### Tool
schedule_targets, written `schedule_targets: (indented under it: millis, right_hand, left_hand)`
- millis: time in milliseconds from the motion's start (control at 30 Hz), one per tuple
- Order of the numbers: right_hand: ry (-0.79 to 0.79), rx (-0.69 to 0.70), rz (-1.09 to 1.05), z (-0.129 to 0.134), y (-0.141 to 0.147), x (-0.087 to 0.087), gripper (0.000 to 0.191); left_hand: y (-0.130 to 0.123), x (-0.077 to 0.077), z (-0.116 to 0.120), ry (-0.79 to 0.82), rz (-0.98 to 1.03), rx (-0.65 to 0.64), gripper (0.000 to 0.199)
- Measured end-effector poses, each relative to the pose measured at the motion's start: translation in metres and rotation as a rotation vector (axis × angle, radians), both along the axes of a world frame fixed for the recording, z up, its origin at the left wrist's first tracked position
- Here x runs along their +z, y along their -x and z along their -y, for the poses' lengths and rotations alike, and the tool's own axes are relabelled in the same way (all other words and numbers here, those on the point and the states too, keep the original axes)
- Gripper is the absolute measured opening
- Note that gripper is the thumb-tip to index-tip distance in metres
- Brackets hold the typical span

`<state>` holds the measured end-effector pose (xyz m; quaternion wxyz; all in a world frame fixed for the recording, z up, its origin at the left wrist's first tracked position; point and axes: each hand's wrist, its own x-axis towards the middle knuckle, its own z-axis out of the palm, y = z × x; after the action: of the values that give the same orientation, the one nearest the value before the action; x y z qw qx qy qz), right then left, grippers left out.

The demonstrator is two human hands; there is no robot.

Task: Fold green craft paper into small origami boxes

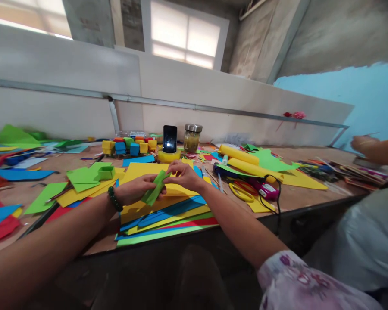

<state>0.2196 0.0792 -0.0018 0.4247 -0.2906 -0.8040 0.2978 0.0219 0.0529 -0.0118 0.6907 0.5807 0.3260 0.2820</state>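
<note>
My left hand (140, 189) is closed round a folded piece of green paper (154, 189), held tilted above a stack of coloured sheets. Fingers of my right hand (184, 175) pinch the upper end of the same green paper. Beneath both hands, a yellow sheet (134, 172) tops the stack, with blue, red and green edges showing at the front. Left of my left hand sits a small open green paper box (106, 172) by some green sheets (84, 177).
Several small coloured paper boxes (129, 146) stand behind, near a phone (170, 138) propped on a yellow tape roll (168, 156) and a glass jar (192, 140). Yellow-handled scissors (241, 192), yellow paper rolls (239, 155) and a pink corded tool (267, 190) lie right. Another person's hand (364, 143) shows far right.
</note>
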Motion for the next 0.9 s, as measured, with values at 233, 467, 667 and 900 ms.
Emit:
schedule_targets:
  millis: [233, 467, 667, 900]
  right_hand:
    - [0.241, 0.083, -0.12, 0.001, 0.001, -0.001, 0.029]
    - [0.258, 0.021, -0.202, 0.004, 0.006, 0.001, 0.032]
    - [0.26, -0.033, -0.213, 0.008, 0.007, 0.005, 0.037]
    - [0.295, -0.055, -0.172, 0.009, 0.007, 0.006, 0.041]
  left_hand:
    - [-0.014, 0.003, 0.005, 0.041, 0.102, 0.091, 0.022]
    - [-0.014, -0.001, -0.003, -0.006, 0.195, -0.07, 0.037]
    - [-0.01, -0.007, -0.007, -0.008, 0.148, -0.19, 0.031]
    - [-0.009, -0.006, -0.007, -0.015, 0.091, -0.206, 0.029]
